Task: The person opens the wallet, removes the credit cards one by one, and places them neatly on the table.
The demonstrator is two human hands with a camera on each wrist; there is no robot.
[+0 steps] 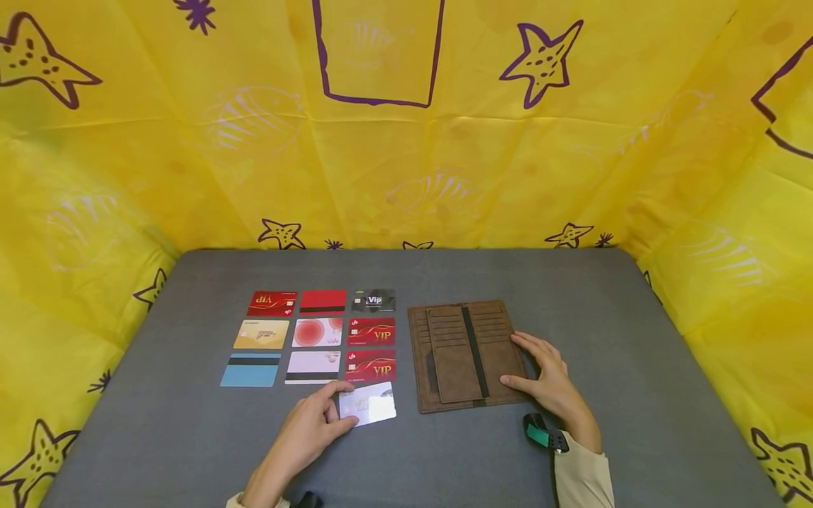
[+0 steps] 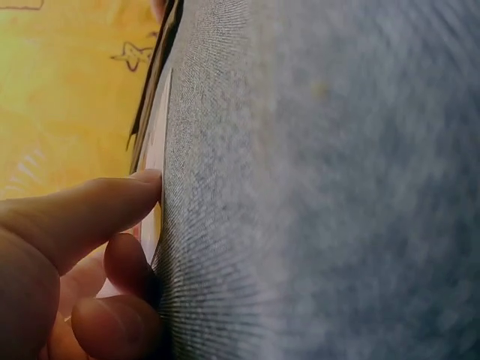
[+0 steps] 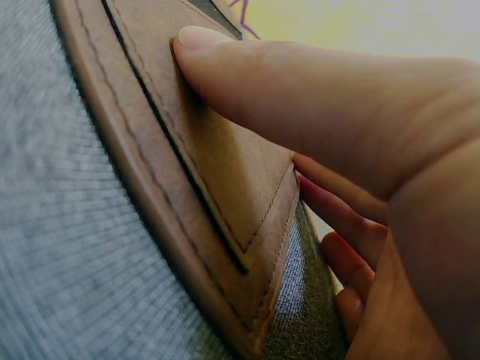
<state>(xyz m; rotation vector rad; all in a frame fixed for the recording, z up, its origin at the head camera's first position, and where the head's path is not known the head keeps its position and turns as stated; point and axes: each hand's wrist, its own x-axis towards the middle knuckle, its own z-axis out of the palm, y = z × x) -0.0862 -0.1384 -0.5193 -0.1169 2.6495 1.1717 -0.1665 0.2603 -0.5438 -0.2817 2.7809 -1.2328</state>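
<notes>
My left hand (image 1: 308, 427) pinches a pale, shiny card (image 1: 375, 406) by its left end, thumb on the near edge and index finger on the far one. The card is low over the grey table, and in the left wrist view the thumb (image 2: 112, 210) lies along its edge. A brown wallet (image 1: 454, 374) lies spread out to the right, showing card slots and a dark strip down its middle. My right hand (image 1: 555, 384) rests at the wallet's right side. Its thumb (image 3: 262, 82) lies straight across the leather while the other fingers touch the outer edge.
Several cards lie in three rows left of the wallet, among them a blue card (image 1: 250, 374), a gold card (image 1: 262, 334), a black Vip card (image 1: 373, 300) and a red VIP card (image 1: 371, 365). Yellow patterned cloth (image 1: 356, 162) hangs behind the grey table (image 1: 635, 339).
</notes>
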